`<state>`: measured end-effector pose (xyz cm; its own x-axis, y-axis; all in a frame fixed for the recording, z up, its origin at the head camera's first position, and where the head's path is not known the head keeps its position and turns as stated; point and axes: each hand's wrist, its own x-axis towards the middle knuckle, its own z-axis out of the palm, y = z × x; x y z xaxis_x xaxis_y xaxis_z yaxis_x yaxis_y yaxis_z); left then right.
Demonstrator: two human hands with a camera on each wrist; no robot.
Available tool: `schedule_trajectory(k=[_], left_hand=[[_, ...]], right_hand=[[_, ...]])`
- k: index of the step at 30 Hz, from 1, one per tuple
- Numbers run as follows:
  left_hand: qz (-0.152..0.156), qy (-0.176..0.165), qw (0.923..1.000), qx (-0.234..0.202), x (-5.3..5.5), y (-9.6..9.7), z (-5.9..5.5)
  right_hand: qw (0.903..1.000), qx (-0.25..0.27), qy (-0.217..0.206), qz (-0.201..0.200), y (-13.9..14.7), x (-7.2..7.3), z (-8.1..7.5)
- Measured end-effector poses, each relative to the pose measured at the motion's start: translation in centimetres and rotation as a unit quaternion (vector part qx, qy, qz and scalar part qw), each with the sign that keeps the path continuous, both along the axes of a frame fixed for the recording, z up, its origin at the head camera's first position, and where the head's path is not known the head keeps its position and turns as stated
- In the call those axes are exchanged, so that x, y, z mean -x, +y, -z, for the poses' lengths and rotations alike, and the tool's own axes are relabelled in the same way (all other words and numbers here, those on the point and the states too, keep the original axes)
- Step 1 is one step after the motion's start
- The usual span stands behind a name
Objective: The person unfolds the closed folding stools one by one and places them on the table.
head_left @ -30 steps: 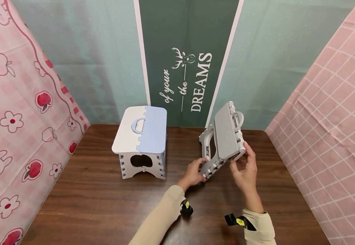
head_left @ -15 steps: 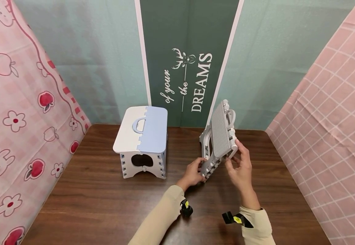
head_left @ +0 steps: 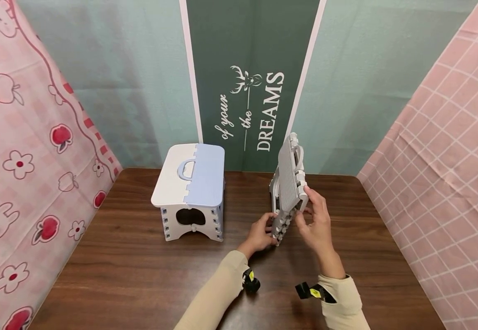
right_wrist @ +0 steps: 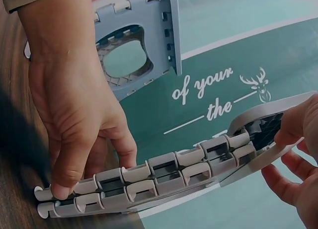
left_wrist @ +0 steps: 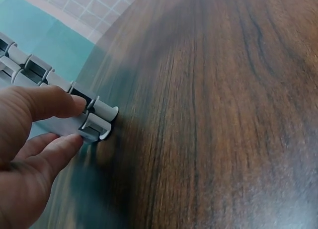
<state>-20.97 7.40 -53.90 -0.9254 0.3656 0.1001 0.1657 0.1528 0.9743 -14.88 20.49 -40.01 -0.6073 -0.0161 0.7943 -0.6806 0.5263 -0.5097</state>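
Note:
A grey plastic folding stool (head_left: 289,176) stands almost folded flat on the wooden table (head_left: 148,284), its ribbed seat halves tilted up steeply. Low on its near end, my left hand (head_left: 259,233) grips the hinged leg edge between thumb and fingers. Higher up, my right hand (head_left: 316,222) pinches the near corner of the folding seat. In the right wrist view the two rows of interlocking leg hinges (right_wrist: 149,179) lie close together. A small loop handle (head_left: 298,158) sticks out from the seat's fold line.
A white and blue folding stool (head_left: 189,183) stands unfolded to the left, near the table's back. Green cloth (head_left: 140,68) printed with lettering hangs behind, and pink patterned cloths (head_left: 449,183) flank both sides.
My right hand has moved left, swinging the grey stool's seat up and over so its halves and legs come closer together. My left hand has kept its grip at the bottom.

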Motion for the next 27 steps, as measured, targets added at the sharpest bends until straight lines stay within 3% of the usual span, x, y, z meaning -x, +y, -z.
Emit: schedule_trajectory(k=[11,23,27], left_hand=[[0.007,0.003,0.9997,-0.023,0.3,-0.2,0.6],[0.004,0.013,0.9998,0.015,0.5,-0.4,0.4],[0.013,0.015,0.9994,0.029,0.5,-0.7,0.2]], right_hand=[[0.9995,-0.029,0.007,-0.008,-0.5,0.1,-0.4],[0.9991,-0.041,0.009,-0.007,-0.6,0.1,-0.5],[0.9992,-0.039,0.007,-0.006,0.3,1.2,1.3]])
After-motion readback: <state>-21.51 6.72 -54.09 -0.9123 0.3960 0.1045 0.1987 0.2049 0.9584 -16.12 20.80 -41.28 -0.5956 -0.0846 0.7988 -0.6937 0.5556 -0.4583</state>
